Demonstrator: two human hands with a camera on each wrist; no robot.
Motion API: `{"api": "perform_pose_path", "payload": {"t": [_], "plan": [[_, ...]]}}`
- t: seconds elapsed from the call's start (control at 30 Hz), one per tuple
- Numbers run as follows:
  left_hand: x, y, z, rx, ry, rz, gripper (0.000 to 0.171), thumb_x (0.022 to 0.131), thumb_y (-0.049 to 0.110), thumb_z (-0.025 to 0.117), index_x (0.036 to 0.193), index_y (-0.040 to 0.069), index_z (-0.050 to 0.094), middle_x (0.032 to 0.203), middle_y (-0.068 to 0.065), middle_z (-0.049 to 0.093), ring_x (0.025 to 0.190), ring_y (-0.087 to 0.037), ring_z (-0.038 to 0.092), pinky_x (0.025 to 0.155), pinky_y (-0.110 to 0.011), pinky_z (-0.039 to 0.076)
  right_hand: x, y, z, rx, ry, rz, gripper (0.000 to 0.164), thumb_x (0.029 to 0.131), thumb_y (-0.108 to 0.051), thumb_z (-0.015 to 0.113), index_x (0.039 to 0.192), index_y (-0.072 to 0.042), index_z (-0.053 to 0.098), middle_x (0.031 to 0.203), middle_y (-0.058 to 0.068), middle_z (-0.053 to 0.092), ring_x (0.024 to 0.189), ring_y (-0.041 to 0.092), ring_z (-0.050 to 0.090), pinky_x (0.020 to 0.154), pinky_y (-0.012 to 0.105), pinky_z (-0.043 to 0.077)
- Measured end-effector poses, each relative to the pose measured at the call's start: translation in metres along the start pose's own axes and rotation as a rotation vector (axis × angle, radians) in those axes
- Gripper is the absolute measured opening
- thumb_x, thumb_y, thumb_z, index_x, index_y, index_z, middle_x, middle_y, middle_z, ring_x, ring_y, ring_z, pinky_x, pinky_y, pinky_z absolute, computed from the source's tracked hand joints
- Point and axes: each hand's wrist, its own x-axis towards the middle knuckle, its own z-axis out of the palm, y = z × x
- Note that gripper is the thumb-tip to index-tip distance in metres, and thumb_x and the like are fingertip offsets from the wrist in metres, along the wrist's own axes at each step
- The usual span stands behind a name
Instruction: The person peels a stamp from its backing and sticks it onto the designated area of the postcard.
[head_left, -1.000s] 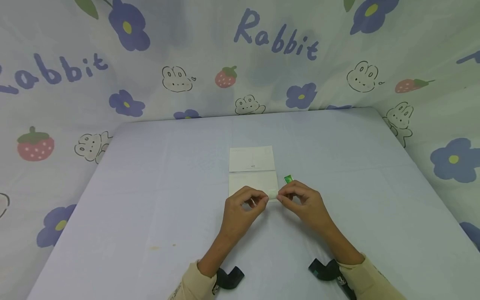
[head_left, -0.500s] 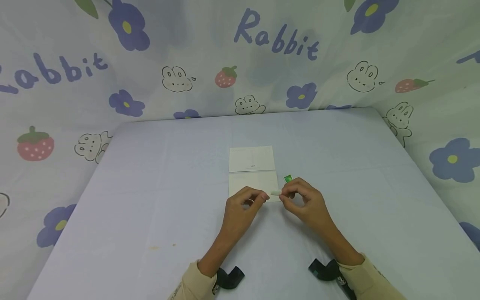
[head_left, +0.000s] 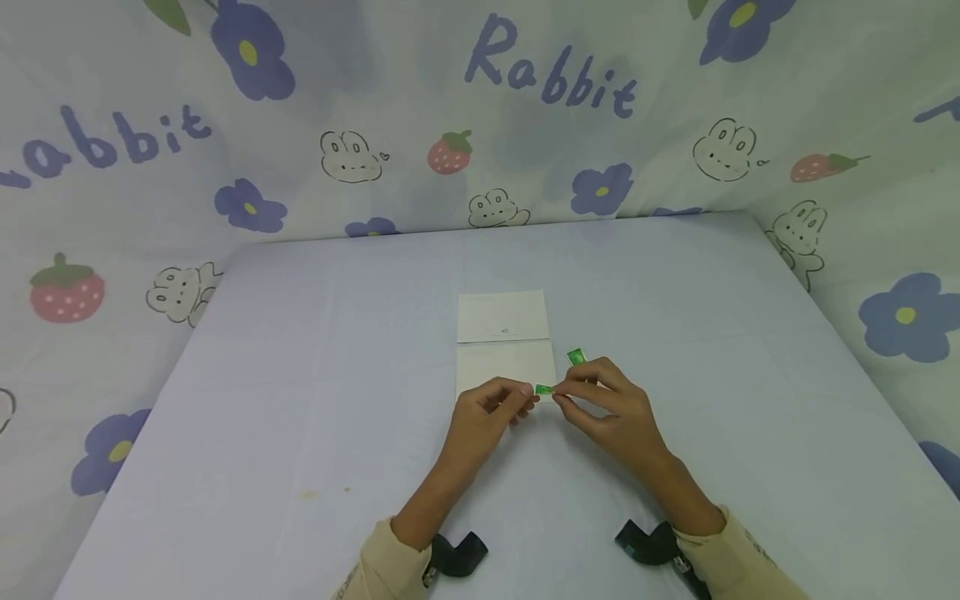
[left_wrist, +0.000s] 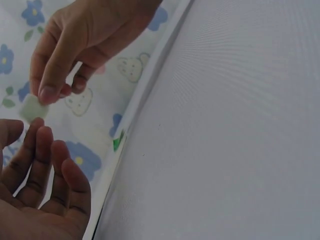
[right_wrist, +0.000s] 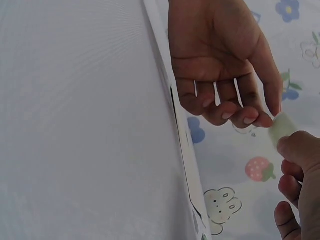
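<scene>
In the head view, my right hand [head_left: 621, 415] pinches a small rectangular slip [head_left: 543, 389] between thumb and fingertips, its green side facing up. From below, both wrist views show the slip's pale side [left_wrist: 34, 108]. My left hand [head_left: 480, 423] touches the slip's near edge with its index fingertip; in the left wrist view its thumb [left_wrist: 11, 131] stands apart and the other fingers are loosely bent. Under and beyond the hands lies a white folded card or booklet [head_left: 504, 318] with a crease across it and a tiny printed mark.
Another green piece [head_left: 575, 357] lies right of the booklet, partly behind my right hand. White cloth covers the table [head_left: 337, 375]. A patterned curtain [head_left: 420, 92] hangs behind and at both sides. Black devices [head_left: 459, 557] sit at both wrists.
A second ago both hands met at the slip, pale side up. The right hand then drew it away from the left, and it is now turned green side up, touching the left fingertips.
</scene>
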Motion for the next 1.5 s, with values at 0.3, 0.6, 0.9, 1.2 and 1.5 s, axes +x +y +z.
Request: {"api": "perform_pose_path", "payload": {"t": [0.3,0.6,0.9,1.2,1.5], "plan": [[-0.001,0.001,-0.001,0.014,0.024,-0.026,0.017,0.094,0.025,0.073,0.098,0.009,0.076,0.087,-0.007,0.07,0.082,-0.029,0.064,0.068,-0.029,0.051,0.001,-0.002,-0.001,-0.058,-0.022,0.028,0.01,0.085,-0.003,0.078,0.095,-0.004,0.077,0.098,0.007,0.065,0.083,0.02,0.061,0.074,0.02,0.051],[-0.001,0.002,-0.002,0.085,0.079,0.005,0.014,0.094,0.028,0.072,0.097,0.015,0.076,0.092,0.0,0.071,0.084,-0.02,0.065,0.07,-0.029,0.053,0.013,-0.026,-0.004,0.102,-0.066,0.404,0.017,0.083,0.013,0.074,0.094,0.0,0.073,0.095,0.007,0.066,0.079,0.013,0.055,0.068,0.023,0.047],[-0.001,-0.002,-0.001,0.175,0.094,0.085,0.01,0.094,0.03,0.072,0.095,0.021,0.076,0.092,0.009,0.07,0.082,-0.013,0.065,0.074,-0.031,0.055,0.01,-0.025,-0.005,0.249,-0.132,0.625,0.007,0.092,0.0,0.07,0.096,-0.004,0.074,0.099,0.005,0.067,0.087,0.016,0.059,0.076,0.024,0.051],[-0.001,-0.003,0.0,0.214,0.099,0.16,0.013,0.095,0.031,0.072,0.097,0.019,0.076,0.093,0.01,0.07,0.083,-0.012,0.066,0.073,-0.029,0.056,-0.003,-0.009,-0.002,0.306,-0.131,0.676,0.004,0.093,-0.006,0.071,0.094,-0.008,0.075,0.098,0.005,0.067,0.087,0.019,0.06,0.077,0.026,0.052],[0.011,-0.009,-0.015,0.311,0.21,0.263,0.011,0.095,0.028,0.071,0.099,0.019,0.076,0.092,0.011,0.068,0.083,-0.007,0.064,0.074,-0.029,0.055,0.017,-0.025,-0.007,0.186,-0.115,0.74,0.004,0.092,0.001,0.071,0.094,0.002,0.073,0.096,0.01,0.068,0.082,0.018,0.059,0.073,0.025,0.051]]}}
